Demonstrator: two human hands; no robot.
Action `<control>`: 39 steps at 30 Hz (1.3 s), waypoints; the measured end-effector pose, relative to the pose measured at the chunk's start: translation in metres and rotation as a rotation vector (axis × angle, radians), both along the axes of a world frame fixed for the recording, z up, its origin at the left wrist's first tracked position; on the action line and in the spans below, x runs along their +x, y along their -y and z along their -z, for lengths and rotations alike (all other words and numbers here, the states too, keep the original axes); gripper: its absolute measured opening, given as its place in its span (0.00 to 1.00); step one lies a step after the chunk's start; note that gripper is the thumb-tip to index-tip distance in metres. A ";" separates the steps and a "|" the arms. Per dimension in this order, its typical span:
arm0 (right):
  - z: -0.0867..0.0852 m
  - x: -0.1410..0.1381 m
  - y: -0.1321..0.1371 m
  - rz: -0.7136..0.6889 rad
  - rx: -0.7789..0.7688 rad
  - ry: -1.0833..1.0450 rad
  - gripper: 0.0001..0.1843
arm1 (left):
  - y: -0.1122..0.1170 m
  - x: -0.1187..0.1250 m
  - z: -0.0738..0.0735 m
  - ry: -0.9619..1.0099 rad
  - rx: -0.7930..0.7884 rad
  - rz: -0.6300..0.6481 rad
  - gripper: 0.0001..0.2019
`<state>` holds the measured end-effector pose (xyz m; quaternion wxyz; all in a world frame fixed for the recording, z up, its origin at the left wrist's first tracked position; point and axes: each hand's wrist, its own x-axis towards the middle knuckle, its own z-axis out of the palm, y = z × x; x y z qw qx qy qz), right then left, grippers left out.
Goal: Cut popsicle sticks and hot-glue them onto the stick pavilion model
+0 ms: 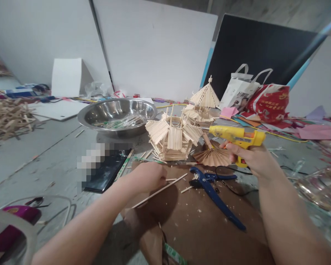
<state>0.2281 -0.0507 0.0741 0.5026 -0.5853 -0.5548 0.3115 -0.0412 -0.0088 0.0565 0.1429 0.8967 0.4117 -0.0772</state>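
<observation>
My right hand (251,156) grips a yellow glue gun (237,137), its nozzle pointing left toward a small house (172,137) built of wooden sticks. My left hand (149,176) is closed in a loose fist on the brown cardboard sheet (193,217), just in front of the stick house; a thin wooden stick (160,190) pokes out from under it. A folded paper fan (212,156) lies between the house and the glue gun. Blue-handled cutters (215,193) rest on the cardboard.
A steel bowl (117,114) holding sticks stands behind left. A second stick roof model (205,97) sits behind the house. A dark tablet (106,175), a pile of wood strips (8,117), bags (267,101) and coloured paper lie around.
</observation>
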 end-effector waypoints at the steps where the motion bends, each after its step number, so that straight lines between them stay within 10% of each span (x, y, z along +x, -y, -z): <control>1: 0.000 0.000 0.000 -0.009 -0.006 0.002 0.13 | 0.003 0.003 0.002 -0.026 0.013 0.012 0.10; 12: 0.004 0.002 0.000 0.010 -0.064 0.064 0.13 | 0.009 0.013 0.042 -0.052 0.067 0.028 0.09; 26: 0.007 0.006 -0.002 0.001 -0.060 0.086 0.15 | 0.003 0.001 0.003 0.139 -0.083 -0.007 0.08; 32: 0.008 0.006 -0.003 -0.009 -0.052 0.102 0.14 | -0.001 0.004 0.002 0.282 -0.233 0.112 0.11; 39: 0.007 0.005 -0.003 -0.005 -0.064 0.108 0.14 | -0.005 -0.004 0.008 0.061 -0.041 0.097 0.09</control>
